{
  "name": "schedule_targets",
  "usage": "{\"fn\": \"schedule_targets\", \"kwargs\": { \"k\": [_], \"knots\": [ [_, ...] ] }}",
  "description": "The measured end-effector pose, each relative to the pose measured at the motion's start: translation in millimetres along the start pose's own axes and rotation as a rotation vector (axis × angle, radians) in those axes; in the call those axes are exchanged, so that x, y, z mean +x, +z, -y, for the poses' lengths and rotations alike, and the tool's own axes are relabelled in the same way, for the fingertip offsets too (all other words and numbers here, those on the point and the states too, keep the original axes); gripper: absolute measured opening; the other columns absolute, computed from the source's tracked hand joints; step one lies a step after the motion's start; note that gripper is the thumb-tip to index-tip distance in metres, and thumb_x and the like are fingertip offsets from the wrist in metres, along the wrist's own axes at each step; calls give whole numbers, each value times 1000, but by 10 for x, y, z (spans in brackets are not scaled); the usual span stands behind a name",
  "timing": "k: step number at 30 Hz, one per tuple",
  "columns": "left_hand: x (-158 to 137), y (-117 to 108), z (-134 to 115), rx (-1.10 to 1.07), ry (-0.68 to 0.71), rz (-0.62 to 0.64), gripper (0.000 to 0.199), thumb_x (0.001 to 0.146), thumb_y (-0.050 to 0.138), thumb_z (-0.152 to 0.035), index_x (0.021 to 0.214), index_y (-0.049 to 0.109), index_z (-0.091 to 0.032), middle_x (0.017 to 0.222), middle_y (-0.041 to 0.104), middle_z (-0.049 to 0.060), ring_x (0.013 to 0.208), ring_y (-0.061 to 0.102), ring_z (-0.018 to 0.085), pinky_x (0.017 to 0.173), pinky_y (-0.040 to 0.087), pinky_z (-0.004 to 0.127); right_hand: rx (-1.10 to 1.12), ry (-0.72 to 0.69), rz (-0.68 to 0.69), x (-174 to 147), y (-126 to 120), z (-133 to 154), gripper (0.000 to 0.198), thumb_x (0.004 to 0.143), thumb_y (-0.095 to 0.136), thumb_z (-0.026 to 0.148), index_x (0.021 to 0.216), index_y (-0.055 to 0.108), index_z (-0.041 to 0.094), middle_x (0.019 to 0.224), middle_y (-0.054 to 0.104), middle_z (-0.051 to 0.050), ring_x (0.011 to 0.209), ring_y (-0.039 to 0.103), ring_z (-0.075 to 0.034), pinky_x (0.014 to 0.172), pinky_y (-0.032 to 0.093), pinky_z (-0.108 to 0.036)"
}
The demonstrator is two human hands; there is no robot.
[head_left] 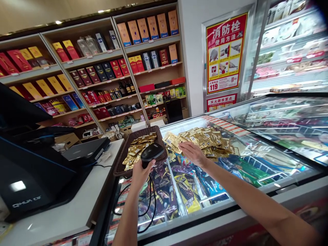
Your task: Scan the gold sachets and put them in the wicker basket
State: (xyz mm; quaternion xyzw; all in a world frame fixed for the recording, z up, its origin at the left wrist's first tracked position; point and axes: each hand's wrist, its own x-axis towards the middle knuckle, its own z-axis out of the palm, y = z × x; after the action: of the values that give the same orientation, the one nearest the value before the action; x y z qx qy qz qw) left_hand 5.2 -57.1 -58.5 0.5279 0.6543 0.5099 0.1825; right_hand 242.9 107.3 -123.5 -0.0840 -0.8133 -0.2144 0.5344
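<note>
My left hand is wrapped round the handle of a black barcode scanner, whose cable hangs in loops below. The scanner's head is over a brown woven basket with several gold packets inside. To the right, my right hand has its fingertips closed on the edge of a gold packet; the thumb is mostly hidden. Beside and behind that hand, a heap of similar gold packets lies on the glass top of a chest freezer.
Wrapped ice creams show through the freezer glass. At left a black checkout terminal stands on a white counter. Shelves of boxed goods line the back wall, beside a red fire-hydrant poster. A lit display fridge is at right.
</note>
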Motion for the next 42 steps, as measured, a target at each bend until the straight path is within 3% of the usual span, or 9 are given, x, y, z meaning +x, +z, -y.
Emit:
{"fn": "schedule_targets", "kwargs": {
  "k": [4, 22, 30, 36, 39, 42],
  "knots": [
    [-14, 37, -22, 5, -22, 13, 42, 69, 68, -57, 67, 60, -16, 58, 61, 2, 51, 56, 15, 48, 38, 23, -23, -44, -10, 35, -43, 30, 34, 91, 52, 4, 122, 61, 15, 109, 71, -11, 105, 64, -18, 89, 58, -34],
    [17, 58, -9, 9, -54, 29, 43, 70, 68, -58, 72, 62, -15, 63, 65, 4, 52, 58, 16, 50, 43, 25, 19, -7, -31, 72, -32, 76, 24, 90, 54, 7, 111, 65, 14, 107, 71, -11, 101, 65, -20, 83, 60, -35],
    [3, 60, 11, 16, -35, 40, 43, 71, 67, -58, 71, 62, -15, 61, 65, 3, 53, 59, 16, 51, 42, 25, 25, -5, 25, 29, -28, 77, 29, 92, 51, 9, 117, 65, 16, 109, 71, -11, 100, 65, -21, 86, 59, -38],
    [26, 65, -11, -31, -97, -28, 45, 67, 69, -59, 75, 64, -15, 67, 69, 6, 55, 60, 17, 51, 44, 26, 9, 118, 102, 17, 18, -21, 28, 93, 47, 11, 106, 71, 19, 105, 73, -9, 96, 66, -20, 85, 59, -38],
    [68, 33, 13, -26, -84, -44, 45, 68, 69, -58, 75, 66, -14, 67, 68, 6, 56, 60, 17, 51, 44, 26, -109, 272, 68, 40, -8, -248, 23, 91, 52, 12, 95, 73, 17, 97, 75, -8, 87, 66, -19, 78, 59, -36],
    [111, -4, 65, -52, -62, -40, 46, 68, 70, -58, 76, 65, -13, 68, 68, 6, 54, 58, 15, 50, 44, 26, -225, 516, 61, -5, -135, -606, 25, 89, 50, 10, 91, 75, 16, 91, 75, -8, 83, 64, -20, 75, 57, -37]
  ]
}}
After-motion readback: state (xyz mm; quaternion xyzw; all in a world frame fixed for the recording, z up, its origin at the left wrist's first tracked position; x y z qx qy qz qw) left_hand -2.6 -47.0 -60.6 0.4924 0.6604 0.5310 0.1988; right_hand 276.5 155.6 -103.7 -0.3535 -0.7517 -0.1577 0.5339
